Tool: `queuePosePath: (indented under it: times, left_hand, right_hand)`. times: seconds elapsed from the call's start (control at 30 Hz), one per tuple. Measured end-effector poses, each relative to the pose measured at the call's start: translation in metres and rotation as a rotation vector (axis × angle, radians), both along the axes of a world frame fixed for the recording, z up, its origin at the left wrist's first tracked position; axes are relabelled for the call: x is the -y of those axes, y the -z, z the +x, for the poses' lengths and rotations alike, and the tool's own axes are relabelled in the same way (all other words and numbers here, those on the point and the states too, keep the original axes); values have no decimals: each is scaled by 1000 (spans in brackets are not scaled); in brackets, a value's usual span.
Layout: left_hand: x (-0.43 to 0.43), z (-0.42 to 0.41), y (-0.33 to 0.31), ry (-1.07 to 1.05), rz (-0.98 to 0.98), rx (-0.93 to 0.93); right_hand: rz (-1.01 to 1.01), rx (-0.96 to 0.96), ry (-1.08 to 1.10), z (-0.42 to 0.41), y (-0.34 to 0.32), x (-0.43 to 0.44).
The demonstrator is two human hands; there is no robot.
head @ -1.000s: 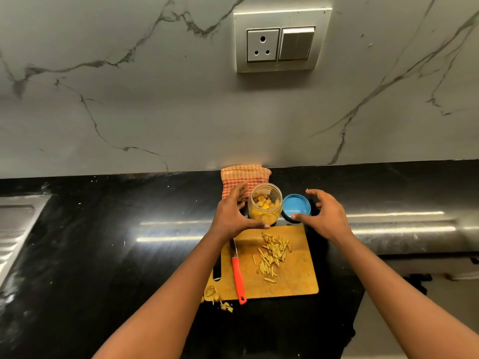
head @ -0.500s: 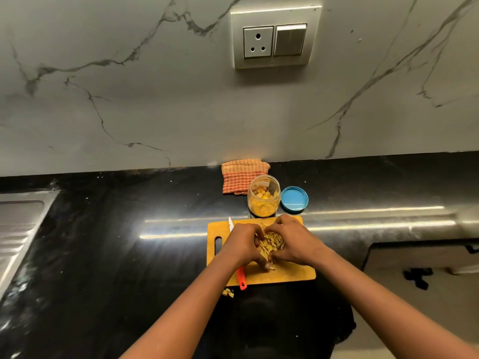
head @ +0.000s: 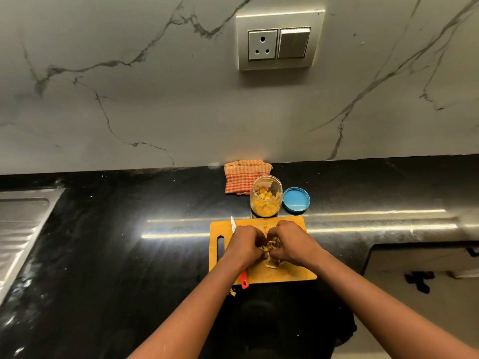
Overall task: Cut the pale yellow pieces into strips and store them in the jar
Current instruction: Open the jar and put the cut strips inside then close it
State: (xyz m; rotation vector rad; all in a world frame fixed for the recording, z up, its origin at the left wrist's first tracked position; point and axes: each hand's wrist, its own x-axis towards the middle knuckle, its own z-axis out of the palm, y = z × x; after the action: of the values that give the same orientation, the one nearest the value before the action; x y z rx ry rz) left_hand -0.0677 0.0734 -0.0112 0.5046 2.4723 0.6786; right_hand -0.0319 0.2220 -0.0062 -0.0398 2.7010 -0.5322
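On the wooden cutting board (head: 290, 273) my left hand (head: 245, 246) and my right hand (head: 295, 244) are cupped together around a heap of pale yellow strips (head: 270, 248), fingers curled on them. A few loose strips (head: 271, 266) lie just below the hands. The open clear jar (head: 266, 196), partly filled with yellow pieces, stands right behind the board. Its blue lid (head: 296, 199) lies upturned to the jar's right. A knife with an orange handle (head: 243, 279) lies on the board under my left hand, blade tip (head: 233, 224) showing above it.
A folded orange checked cloth (head: 242, 177) lies against the marble wall behind the jar. A steel sink drainer (head: 18, 229) is at far left. Small scraps (head: 232, 292) lie off the board's front edge. The black counter's cut-out edge (head: 368, 257) is at right.
My hands left the jar and lid and came down onto the board, closing together around the strips and bunching them into a tighter heap.
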Motion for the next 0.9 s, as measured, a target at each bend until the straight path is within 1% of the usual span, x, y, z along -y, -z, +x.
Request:
queuePosePath:
  times: [0.2, 0.4, 0.6, 0.77, 0.83, 0.9]
  left_hand:
    - [2, 5, -2, 23, 37, -33]
    - [6, 8, -4, -63, 112, -26]
    - [15, 3, -10, -192, 259, 21]
    - [16, -4, -22, -299, 415, 110]
    - [14, -9, -30, -328, 475, 112]
    - [10, -17, -42, -343, 505, 74]
  right_hand:
    - [-39, -23, 86, 4, 2, 1]
    - [-161, -35, 202, 10, 0, 1]
    - [-289, -52, 295, 15, -13, -1]
    - [-432, -103, 376, 13, -28, -3]
    - [-461, -147, 391, 7, -36, -4]
    - [-476, -187, 404, -2, -47, -6]
